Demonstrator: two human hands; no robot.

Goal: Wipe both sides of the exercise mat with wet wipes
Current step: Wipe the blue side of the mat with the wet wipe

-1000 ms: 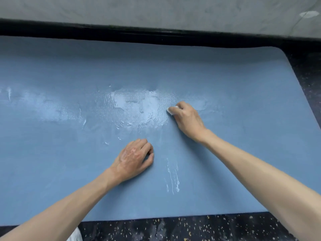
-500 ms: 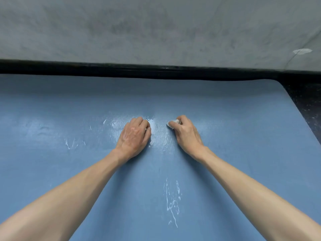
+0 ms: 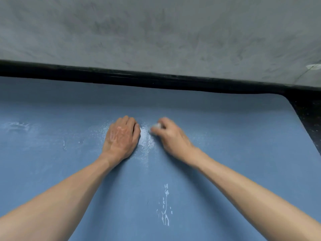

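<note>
Two hands: both rest on the exercise mat (image 3: 234, 136) near the middle of its visible part, just beside each other, with a shiny wet patch (image 3: 145, 138) between them.
Mat position: it lies flat on the floor (image 3: 309, 122), blue face up, its far long edge just beside the black baseboard (image 3: 156, 80) under the grey wall (image 3: 156, 32).
Long axis: it runs left to right across the view. The short right end has a rounded far corner.
Left hand (image 3: 121, 138): palm down, pressing on the mat, fingers curled under at the knuckles. Nothing shows in it.
Right hand (image 3: 172, 136): curled round a small white wet wipe (image 3: 156, 126), which sits against the mat at the fingertips.
Hard to make out: the right hand and the wipe are blurred, so the wipe's shape cannot be told. The left fingertips are hidden under the hand.
Cut off: the mat's left end and near edge run out of frame, and both forearms leave at the bottom corners.
Wet marks: thin streaks (image 3: 165, 207) lie nearer the viewer, and a faint smear (image 3: 15, 127) lies far left.
Edges and room: broad matte blue surface spreads right of the right hand up to the right edge, and from both hands to the far edge. Dark speckled floor shows beyond the right edge.
</note>
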